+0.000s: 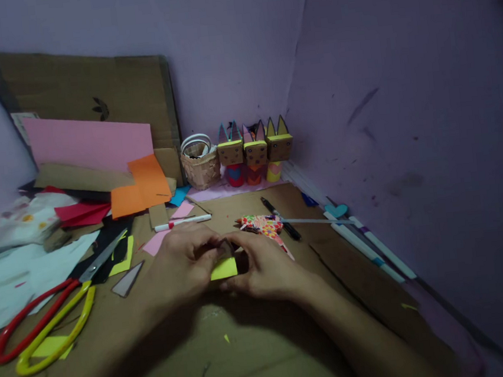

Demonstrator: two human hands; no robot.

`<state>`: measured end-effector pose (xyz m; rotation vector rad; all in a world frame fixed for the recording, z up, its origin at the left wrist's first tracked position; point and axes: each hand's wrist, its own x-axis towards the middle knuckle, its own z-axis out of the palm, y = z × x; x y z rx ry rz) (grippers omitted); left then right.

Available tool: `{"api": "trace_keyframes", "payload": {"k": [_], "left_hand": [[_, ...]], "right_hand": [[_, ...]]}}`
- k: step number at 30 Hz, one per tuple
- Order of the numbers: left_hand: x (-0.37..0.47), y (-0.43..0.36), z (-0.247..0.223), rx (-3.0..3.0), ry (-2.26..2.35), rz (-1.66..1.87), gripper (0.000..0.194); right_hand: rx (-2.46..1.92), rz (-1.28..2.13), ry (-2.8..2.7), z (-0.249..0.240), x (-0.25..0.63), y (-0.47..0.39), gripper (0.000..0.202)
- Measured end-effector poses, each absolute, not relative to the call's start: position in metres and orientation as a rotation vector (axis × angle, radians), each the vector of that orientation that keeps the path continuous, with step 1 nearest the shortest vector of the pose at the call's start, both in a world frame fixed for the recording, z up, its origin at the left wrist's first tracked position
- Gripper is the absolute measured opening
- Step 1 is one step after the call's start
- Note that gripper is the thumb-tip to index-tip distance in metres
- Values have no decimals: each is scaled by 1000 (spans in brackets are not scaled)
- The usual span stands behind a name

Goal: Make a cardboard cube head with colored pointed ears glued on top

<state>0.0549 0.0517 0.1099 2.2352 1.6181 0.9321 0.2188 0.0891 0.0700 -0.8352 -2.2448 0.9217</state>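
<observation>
My left hand (189, 259) and my right hand (263, 264) meet at the middle of the cardboard-covered table. Between them they hold a small box-like piece with a yellow paper side (224, 269); its other sides are mostly hidden by my fingers. A small dark piece (227, 248) shows at its top, between the fingertips of both hands. Just beyond my right hand lies a glue gun (264, 225) with a colourful pattern. To the left of my left hand is a grey paper triangle (128, 280).
Large red and yellow scissors (85, 283) lie at the left, among paper scraps. At the back stand a woven basket (202, 168) and several cardboard figures with pointed ears (256, 152). Markers (364, 249) line the right wall; a black pen (281, 218) lies by the glue gun.
</observation>
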Motion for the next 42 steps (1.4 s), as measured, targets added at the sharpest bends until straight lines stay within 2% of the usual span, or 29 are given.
{"api": "trace_keyframes", "payload": {"k": [5, 13, 24, 42], "left_hand": [[55, 50, 110, 2212, 1637, 908, 15], [55, 49, 110, 2263, 1626, 880, 15], [54, 53, 99, 2389, 1560, 1145, 18], [52, 54, 108, 2340, 1693, 854, 20]], "right_hand": [[-830, 915, -2260, 72, 219, 89, 43], [-834, 917, -2262, 72, 219, 88, 47], [-808, 919, -2276, 72, 219, 90, 49], [-791, 891, -2257, 68, 218, 90, 54]]}}
